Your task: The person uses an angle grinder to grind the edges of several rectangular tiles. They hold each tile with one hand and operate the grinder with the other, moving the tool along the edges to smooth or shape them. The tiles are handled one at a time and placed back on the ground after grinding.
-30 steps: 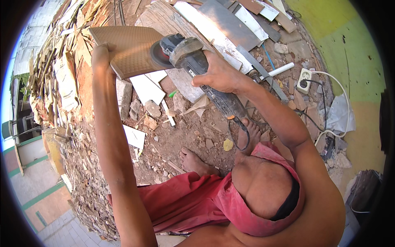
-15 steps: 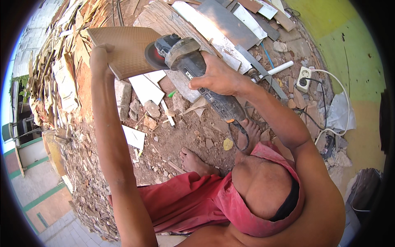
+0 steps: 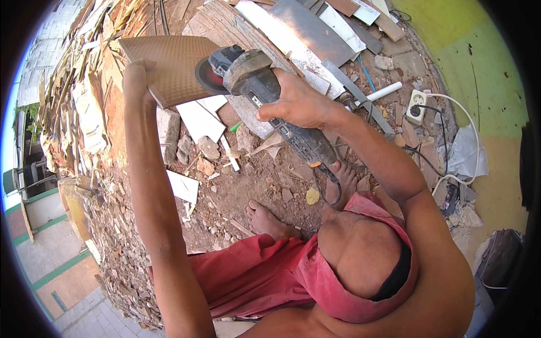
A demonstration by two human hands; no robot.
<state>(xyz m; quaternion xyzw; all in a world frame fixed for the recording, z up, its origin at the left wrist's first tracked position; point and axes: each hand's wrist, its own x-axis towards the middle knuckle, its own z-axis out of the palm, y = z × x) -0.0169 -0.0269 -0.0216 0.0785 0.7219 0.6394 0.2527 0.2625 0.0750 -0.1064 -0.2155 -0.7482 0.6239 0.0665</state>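
My right hand (image 3: 298, 101) is wrapped round the black body of an angle grinder (image 3: 260, 81). The grinder's disc (image 3: 207, 75), red at its middle, meets the right edge of a brown tile (image 3: 172, 65) with a ribbed back. At the tile's left edge my left hand (image 3: 138, 79) grips it, with the fingers partly hidden. The tile is held up, tilted, above the rubble. From the grinder's rear end a black cord (image 3: 332, 191) loops down beside my right foot.
White tile pieces (image 3: 200, 121) and stones (image 3: 208, 147) lie below. Planks and boards (image 3: 310, 34) are stacked at the far side. A white power strip (image 3: 417, 107) with cables sits at right by the green-yellow wall (image 3: 479, 67). Split wood (image 3: 73, 73) is heaped at left.
The grinder has shifted very slightly to the left along the tile's edge, with my right hand on it. My left hand and the tile have hardly moved.
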